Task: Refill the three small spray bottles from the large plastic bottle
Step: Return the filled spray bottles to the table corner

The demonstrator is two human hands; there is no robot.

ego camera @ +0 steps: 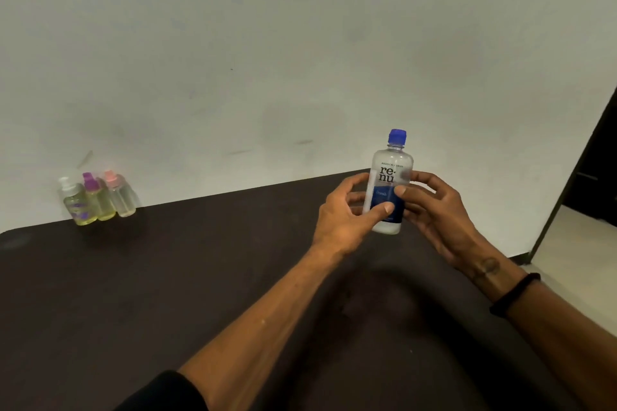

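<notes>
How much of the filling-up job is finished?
Nothing is filled yet. Both hands, left hand and right hand, hold the big bottle, and its blue cap is on. The three little spray bottles stand capped by the wall, so all three remain.

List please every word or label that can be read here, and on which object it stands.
"re-nu": large black letters on the large plastic bottle, held by the left hand and right hand.
"fresh": its blue band.
Small line above "re-nu": too blurred.
Three small spray bottles: no readable text.
</notes>
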